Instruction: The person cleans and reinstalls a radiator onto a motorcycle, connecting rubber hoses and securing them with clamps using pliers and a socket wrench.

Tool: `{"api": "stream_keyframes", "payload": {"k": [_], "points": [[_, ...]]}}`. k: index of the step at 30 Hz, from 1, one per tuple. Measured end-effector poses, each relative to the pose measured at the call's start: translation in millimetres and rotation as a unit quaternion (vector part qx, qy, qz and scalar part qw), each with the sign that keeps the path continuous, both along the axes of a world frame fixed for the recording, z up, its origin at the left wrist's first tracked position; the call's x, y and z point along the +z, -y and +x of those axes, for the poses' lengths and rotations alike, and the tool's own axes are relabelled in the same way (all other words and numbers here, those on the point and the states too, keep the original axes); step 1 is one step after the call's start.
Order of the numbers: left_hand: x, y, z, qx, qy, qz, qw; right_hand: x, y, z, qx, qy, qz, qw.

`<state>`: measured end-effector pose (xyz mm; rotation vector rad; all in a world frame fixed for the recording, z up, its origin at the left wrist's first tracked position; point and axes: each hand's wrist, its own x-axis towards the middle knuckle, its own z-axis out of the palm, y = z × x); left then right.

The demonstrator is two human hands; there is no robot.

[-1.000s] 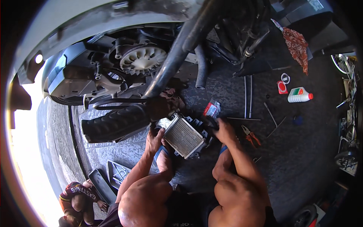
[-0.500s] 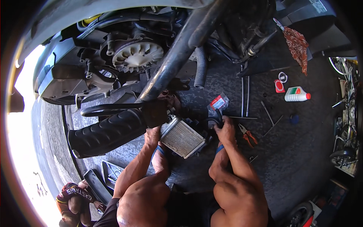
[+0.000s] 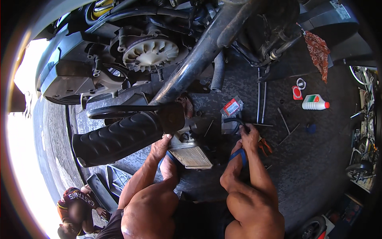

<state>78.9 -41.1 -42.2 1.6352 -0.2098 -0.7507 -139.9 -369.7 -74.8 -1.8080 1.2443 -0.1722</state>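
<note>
My left hand [image 3: 160,146] grips the upper left end of a small radiator [image 3: 191,157]. The radiator is tilted, with its pale finned core toward me and its metal tank uppermost. Part of that grip is hidden beside the black handlebar grip [image 3: 115,139]. Farther right, my right hand [image 3: 250,137] is closed around one end of a curved black rubber hose [image 3: 232,120], low over the floor. A clear packet with a red label [image 3: 232,106] lies just beyond the hose. Orange-handled pliers [image 3: 265,147] lie beside my right wrist, partly covered.
Overhead hangs a motorcycle with an exposed fan wheel [image 3: 151,55] and a metal handlebar tube [image 3: 191,67]. On the floor to the right are long rods [image 3: 262,99], a T-shaped wrench [image 3: 287,124] and a white bottle [image 3: 313,102]. Another person [image 3: 77,209] crouches at lower left.
The radiator has tipped, so its tank shows more and its core looks narrower. My right hand has moved right with the hose, away from the radiator. The whole view has shifted slightly.
</note>
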Motion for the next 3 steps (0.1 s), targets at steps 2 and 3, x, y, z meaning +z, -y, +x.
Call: {"api": "stream_keyframes", "payload": {"k": [2,3], "points": [[1.3,1.2,-0.4,0.002,-0.002,0.014,1.0,-3.1,-0.1,-1.4,-0.006,0.002,0.05,0.999],[-1.2,1.1,-0.9,0.003,-0.009,0.023,1.0,-5.6,-2.5,-0.5,-0.004,0.003,0.053,0.999]]}}
